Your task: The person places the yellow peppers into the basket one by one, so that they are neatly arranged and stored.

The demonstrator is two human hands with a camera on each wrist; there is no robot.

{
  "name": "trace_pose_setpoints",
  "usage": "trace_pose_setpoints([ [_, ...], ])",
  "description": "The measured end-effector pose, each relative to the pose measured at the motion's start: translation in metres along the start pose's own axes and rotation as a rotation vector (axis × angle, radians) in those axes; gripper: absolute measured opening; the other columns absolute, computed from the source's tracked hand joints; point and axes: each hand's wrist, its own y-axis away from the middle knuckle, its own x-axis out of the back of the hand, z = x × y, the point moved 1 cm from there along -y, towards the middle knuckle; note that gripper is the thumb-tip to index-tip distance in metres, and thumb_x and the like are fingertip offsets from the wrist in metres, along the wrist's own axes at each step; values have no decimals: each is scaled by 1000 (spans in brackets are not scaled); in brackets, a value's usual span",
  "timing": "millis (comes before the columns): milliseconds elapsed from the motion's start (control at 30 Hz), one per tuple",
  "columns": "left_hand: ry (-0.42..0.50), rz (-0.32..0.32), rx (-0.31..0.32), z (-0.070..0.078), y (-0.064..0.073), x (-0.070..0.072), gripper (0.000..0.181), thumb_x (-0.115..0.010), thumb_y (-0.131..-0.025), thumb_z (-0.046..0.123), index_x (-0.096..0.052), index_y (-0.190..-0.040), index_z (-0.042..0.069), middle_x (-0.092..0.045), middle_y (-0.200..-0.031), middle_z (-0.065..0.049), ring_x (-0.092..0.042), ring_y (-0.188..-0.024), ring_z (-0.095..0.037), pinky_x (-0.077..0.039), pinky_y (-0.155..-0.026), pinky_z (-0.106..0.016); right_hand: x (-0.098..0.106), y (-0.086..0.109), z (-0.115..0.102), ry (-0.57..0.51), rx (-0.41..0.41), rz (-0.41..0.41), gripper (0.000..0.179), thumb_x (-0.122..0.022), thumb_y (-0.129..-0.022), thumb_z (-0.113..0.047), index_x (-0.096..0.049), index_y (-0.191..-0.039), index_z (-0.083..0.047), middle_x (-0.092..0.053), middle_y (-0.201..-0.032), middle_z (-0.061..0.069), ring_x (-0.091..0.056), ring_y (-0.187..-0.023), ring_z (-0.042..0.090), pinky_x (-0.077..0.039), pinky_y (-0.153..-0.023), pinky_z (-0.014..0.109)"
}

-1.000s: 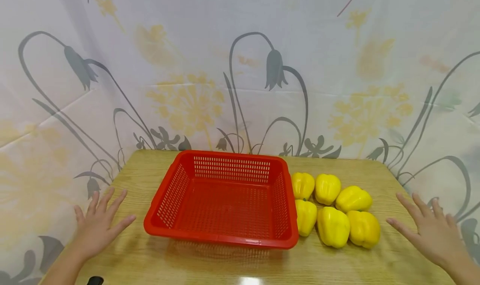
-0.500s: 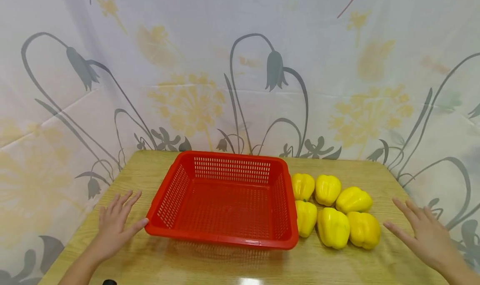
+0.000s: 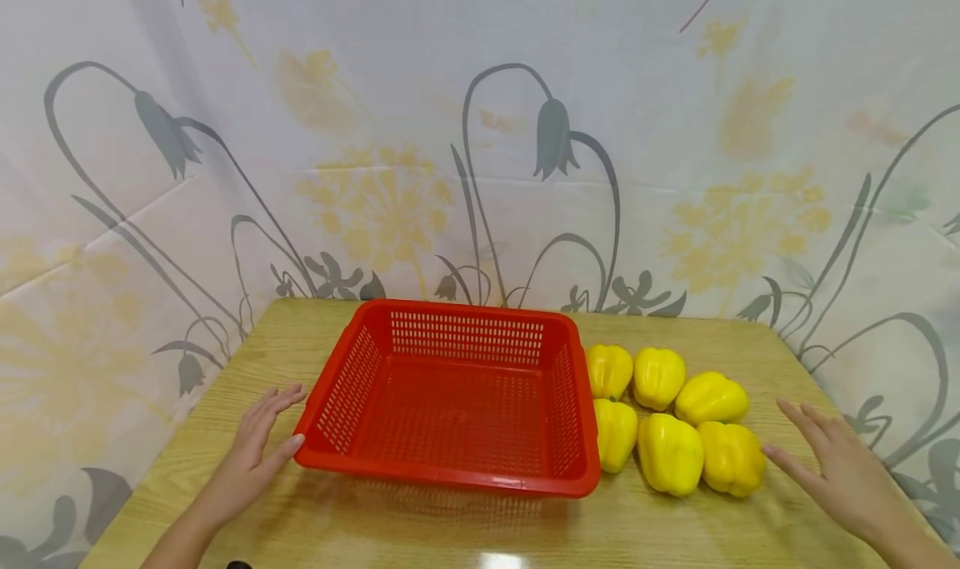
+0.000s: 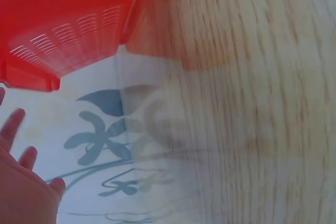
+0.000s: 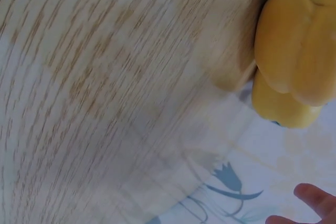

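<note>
The red plastic basket [image 3: 450, 419] stood upright on the wood-grained table [image 3: 360, 544], left of its middle, with its slotted walls and its floor showing. Just right of it lay six yellow bell peppers [image 3: 670, 454] in two loose rows of three, the leftmost pair partly behind the basket's rim. The left hand [image 3: 251, 461] was at the basket's near left corner, fingers extended and thumb apart from them; whether the thumb touched the rim was hard to tell from above. The right hand [image 3: 843, 473] was raised beside the rightmost peppers, just apart from them, its fingers straight and its thumb spread toward the nearest one. A small black object [image 3: 238, 565] showed at the bottom edge of the head view. Behind the table hung a pale cloth [image 3: 337, 19] printed with grey bellflowers and yellow blossoms.
</note>
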Motion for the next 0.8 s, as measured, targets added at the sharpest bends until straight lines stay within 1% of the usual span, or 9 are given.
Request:
trace_pose_setpoints([
  [67,19,5,-18,0,0,-2,44,-57,-86,-4,-49,-129,5,-39,-140,-10,-13,-134,-7,-10,-93,-74,-2,0,-1,-2,1,-3,70,-54,-94,-35,-21,-145,0,-27,-131,44,-25,-113,62,-21,-80,76],
  [167,62,-8,-27,0,0,-5,39,-53,-88,-5,-50,-125,5,-39,-141,-3,-14,-134,-5,-10,-94,-74,-5,0,-2,-19,3,-7,69,-54,-93,-34,-22,-144,0,-26,-132,43,-28,-111,62,-25,-76,76],
  [233,79,-12,-19,-1,1,-7,38,-51,-89,-5,-50,-125,6,-39,-141,0,-16,-134,-3,-13,-104,-60,-8,0,-3,-31,8,-12,69,-55,-93,-33,-23,-144,1,-26,-132,43,-31,-109,61,-28,-72,74],
  [300,110,-6,-21,-1,1,-9,37,-48,-90,-7,-48,-126,4,-38,-142,1,-21,-133,-2,-18,-109,-39,-10,0,-4,-50,6,-22,69,-55,-93,-32,-23,-144,1,-26,-133,42,-30,-109,62,-28,-73,74],
  [400,205,5,-39,-2,2,-13,34,-42,-91,-11,-45,-125,-4,-36,-143,0,-33,-127,-2,-29,-98,-13,-12,0,-7,-94,6,-37,68,-55,-94,-31,-23,-144,0,-25,-134,41,-28,-112,62,-26,-76,74],
  [467,300,15,-44,-2,2,-17,32,-38,-92,-14,-42,-123,-9,-36,-143,0,-41,-121,-3,-39,-91,-14,-14,-1,-9,-118,5,-46,67,-55,-94,-31,-23,-145,0,-24,-136,40,-26,-114,61,-24,-78,75],
  [600,456,40,-12,-2,4,-23,31,-31,-93,-13,-36,-124,-13,-33,-142,1,-49,-113,-4,-49,-79,-19,-18,-2,-12,-161,4,-65,66,-55,-94,-31,-24,-144,-1,-24,-137,38,-23,-118,61,-21,-81,76],
  [733,532,58,26,-2,5,-28,30,-27,-95,-10,-33,-125,-12,-31,-141,-1,-52,-110,-5,-53,-72,-25,-22,0,-13,-205,1,-95,65,-55,-94,-31,-26,-143,1,-24,-137,38,-21,-119,61,-19,-84,76],
  [800,536,64,37,-1,5,-29,30,-27,-96,-8,-33,-125,-11,-30,-141,-2,-52,-110,-5,-54,-71,-26,-24,0,-14,-216,0,-110,65,-56,-94,-31,-27,-142,2,-25,-137,38,-23,-119,60,-21,-84,75],
])
